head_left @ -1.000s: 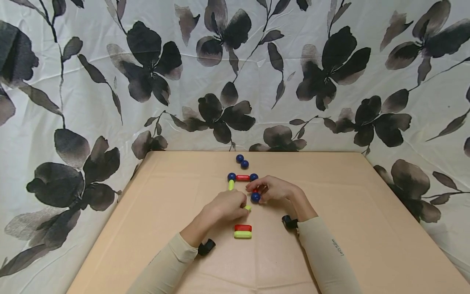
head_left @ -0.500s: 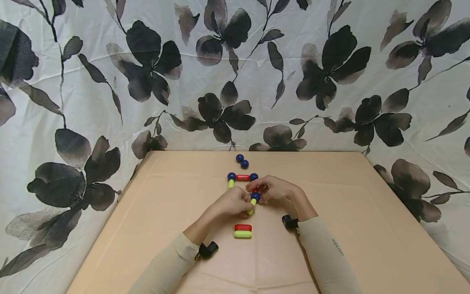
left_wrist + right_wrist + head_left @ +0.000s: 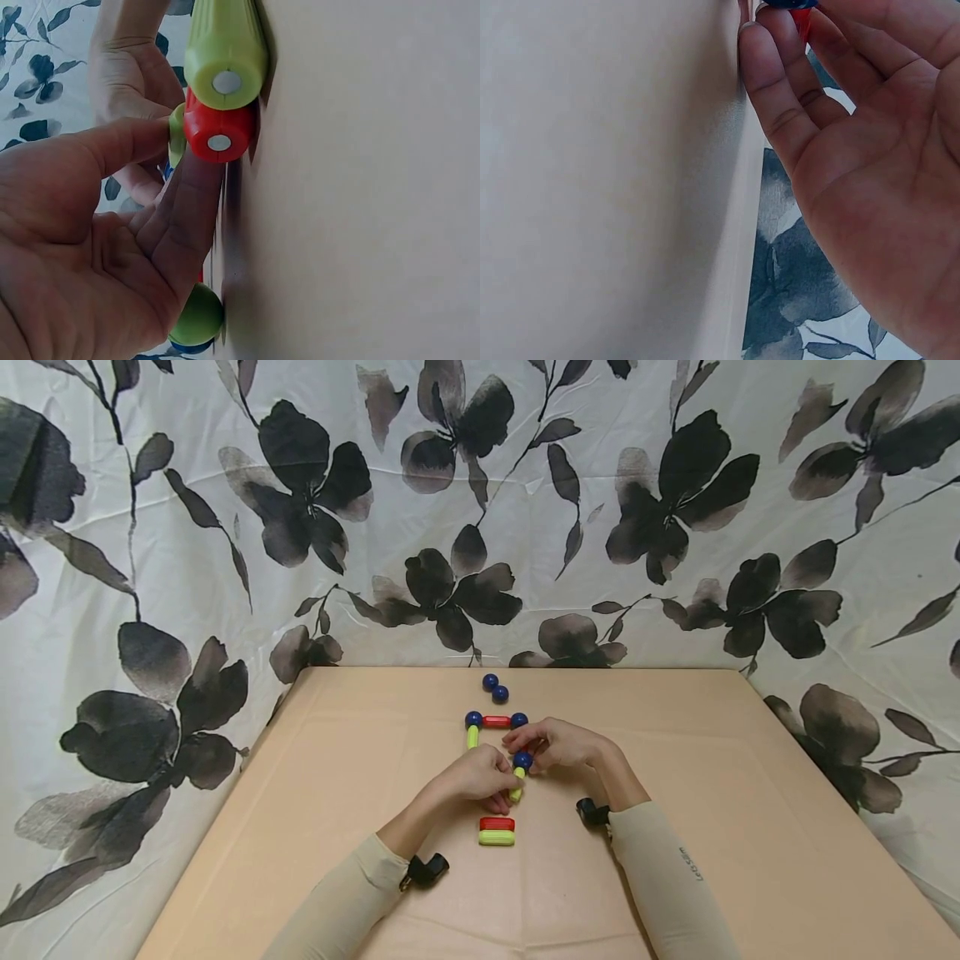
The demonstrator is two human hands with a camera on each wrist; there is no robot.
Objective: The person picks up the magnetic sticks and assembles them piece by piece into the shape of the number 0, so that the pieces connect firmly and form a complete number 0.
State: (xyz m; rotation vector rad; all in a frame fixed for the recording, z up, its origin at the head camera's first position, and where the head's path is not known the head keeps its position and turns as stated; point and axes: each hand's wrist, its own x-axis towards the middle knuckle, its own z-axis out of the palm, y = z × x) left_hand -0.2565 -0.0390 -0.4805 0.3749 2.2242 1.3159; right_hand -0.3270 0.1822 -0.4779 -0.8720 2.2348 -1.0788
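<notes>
In the head view my left hand (image 3: 474, 775) pinches a yellow-green magnetic rod (image 3: 517, 787) between thumb and fingers. Its far end meets a blue ball (image 3: 522, 761). My right hand (image 3: 562, 745) steadies that ball with its fingertips. A red rod (image 3: 802, 24), mostly hidden by the right fingers, runs from the ball toward the far right corner ball (image 3: 518, 720). Across the back, another red rod (image 3: 496, 722) joins this corner ball to the left corner ball (image 3: 473, 719). From the left one a yellow-green rod (image 3: 472, 737) comes forward, its near end behind my left hand.
Closer to me lie a loose red rod (image 3: 497, 823) and a yellow-green rod (image 3: 497, 838), side by side, just below the left fingers. Two spare blue balls (image 3: 495, 687) sit near the back edge of the tan table (image 3: 360, 727). A floral cloth (image 3: 570, 518) hangs behind.
My left hand has brought the yellow-green rod up to the near blue ball and turned it lengthwise, its fingers now lower along it. The right hand has hardly moved.
</notes>
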